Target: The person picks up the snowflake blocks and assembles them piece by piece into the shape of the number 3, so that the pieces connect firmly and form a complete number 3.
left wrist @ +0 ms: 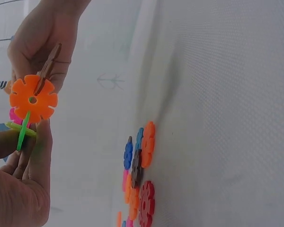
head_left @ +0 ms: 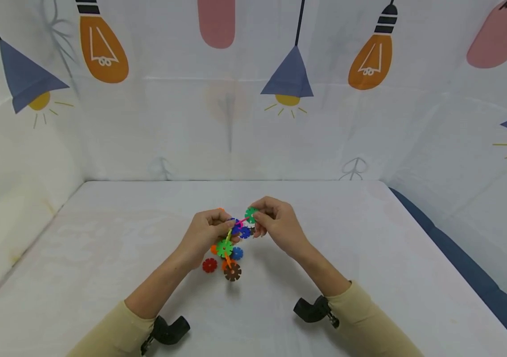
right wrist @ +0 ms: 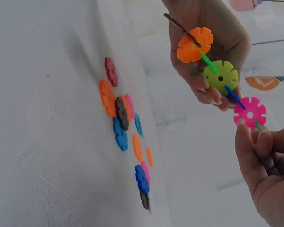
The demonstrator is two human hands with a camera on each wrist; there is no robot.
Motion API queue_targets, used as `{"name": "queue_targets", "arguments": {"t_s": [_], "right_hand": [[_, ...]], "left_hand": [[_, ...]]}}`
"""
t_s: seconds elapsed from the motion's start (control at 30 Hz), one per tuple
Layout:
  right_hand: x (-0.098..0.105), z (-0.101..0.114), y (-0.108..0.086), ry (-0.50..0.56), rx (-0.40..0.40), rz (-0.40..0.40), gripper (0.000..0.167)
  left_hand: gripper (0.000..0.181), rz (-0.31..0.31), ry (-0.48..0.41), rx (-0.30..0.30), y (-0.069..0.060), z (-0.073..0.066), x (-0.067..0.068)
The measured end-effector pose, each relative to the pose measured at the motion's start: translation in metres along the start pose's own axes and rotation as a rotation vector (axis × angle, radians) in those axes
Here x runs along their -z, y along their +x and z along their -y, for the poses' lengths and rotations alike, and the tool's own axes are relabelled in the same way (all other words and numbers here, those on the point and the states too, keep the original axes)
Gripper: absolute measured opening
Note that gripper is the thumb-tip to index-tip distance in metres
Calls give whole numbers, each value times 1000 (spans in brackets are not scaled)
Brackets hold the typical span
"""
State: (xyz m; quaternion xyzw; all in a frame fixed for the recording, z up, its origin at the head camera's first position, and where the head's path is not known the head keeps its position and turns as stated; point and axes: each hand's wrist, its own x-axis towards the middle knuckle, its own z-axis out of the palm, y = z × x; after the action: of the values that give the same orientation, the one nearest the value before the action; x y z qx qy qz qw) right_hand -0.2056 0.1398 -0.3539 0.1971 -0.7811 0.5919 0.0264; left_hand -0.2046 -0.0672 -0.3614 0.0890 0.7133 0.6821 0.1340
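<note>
while the left hand point(head_left: 203, 232) holds linked discs point(head_left: 222, 247), the right hand point(head_left: 282, 223) pinches one.

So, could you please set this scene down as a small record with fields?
Left hand: grips the disc chain near its yellow-green disc
Right hand: pinches the green end disc
Chain order, far end first: brown disc, orange disc, green disc, yellow-green disc, blue disc, pink disc, green end disc
Loose pieces: red disc and others, clustered
Surface: white table
</note>
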Motion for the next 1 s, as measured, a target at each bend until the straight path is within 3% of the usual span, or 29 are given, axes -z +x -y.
{"name": "queue_targets", "arguments": {"t_s": [0.43, 0.7, 0.87, 1.0], "right_hand": [[-1, -1, -1, 1, -20, -8, 17], [0, -5, 1, 137, -94, -22, 19], [0, -9, 3, 231, -136, 2, 19], [0, -11, 3, 257, -162, 39, 19]], "left_hand": [[17, -6, 42, -21, 0, 2, -3], [22, 8, 42, -4, 0, 2, -1], [25, 29, 110, 4, 0, 1, 3], [25, 6, 170, -12, -1, 0, 6]]}}
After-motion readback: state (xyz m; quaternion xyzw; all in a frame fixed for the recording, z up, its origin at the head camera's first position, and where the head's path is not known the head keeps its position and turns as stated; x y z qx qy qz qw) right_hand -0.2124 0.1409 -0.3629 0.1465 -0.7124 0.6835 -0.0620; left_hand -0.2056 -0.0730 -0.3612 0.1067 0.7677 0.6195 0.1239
